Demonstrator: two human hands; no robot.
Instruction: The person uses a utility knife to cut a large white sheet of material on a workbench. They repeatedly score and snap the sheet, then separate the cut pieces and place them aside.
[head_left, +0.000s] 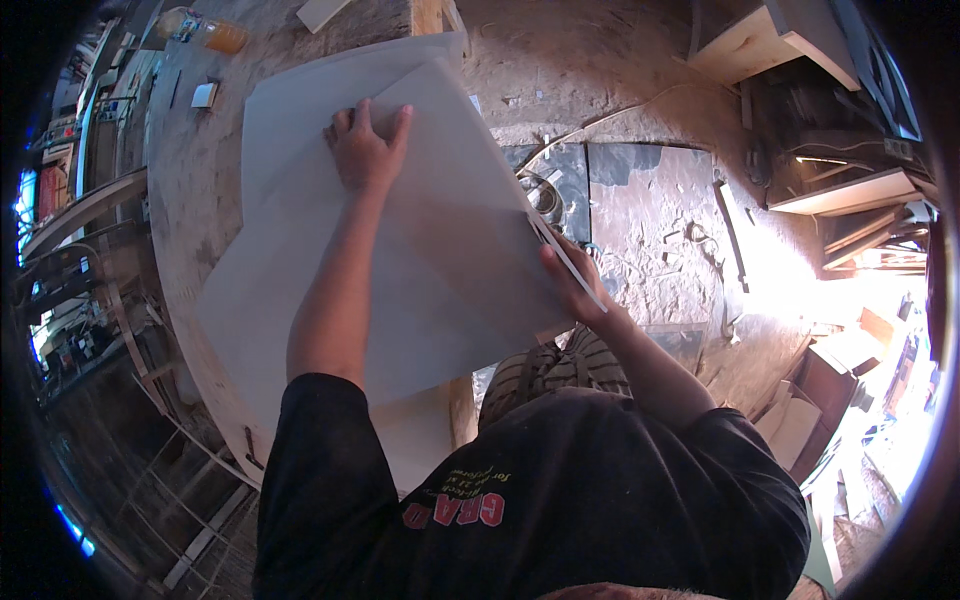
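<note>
A large white sheet (442, 247), perhaps thin board or laminate, lies at an angle over one or more other pale sheets (277, 112) on a wooden workbench. My left hand (367, 146) rests with spread fingers on the upper sheets, close to the far end. At the sheet's right edge, my right hand (577, 281) grips it with the thumb above; the other fingers are mostly hidden beneath. The edge at that hand shows as a thin white strip and stands off the bench side.
On the bench (195, 165) are a bottle of orange liquid (202, 31) and a small white block (203, 95). To the right, the dusty floor (637, 217) carries a cable and scraps. Wooden panels (844, 195) and a brown box (825, 397) stand farther right.
</note>
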